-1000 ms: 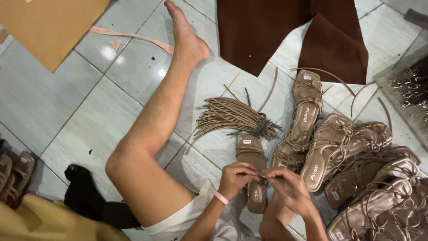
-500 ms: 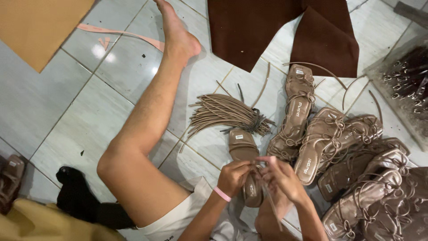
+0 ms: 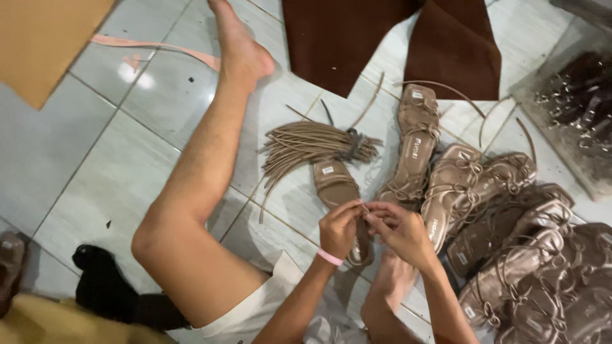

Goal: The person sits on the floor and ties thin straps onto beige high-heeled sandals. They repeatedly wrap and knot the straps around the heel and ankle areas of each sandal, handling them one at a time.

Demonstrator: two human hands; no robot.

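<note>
1. Left hand (image 3: 339,228): raised in front of the torso, fingers curled, thumb and forefinger pinched at the tips; pink band at the wrist.
2. Right hand (image 3: 403,230): close beside the left, fingertips meeting it, grip pinched.
3. Forearms: angled up and inward from the lower edge, converging.

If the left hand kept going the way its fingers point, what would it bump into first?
Probably the right hand: the left hand points at it, fingertips nearly meeting over the tan sandal sole, though depth is unclear.
</note>
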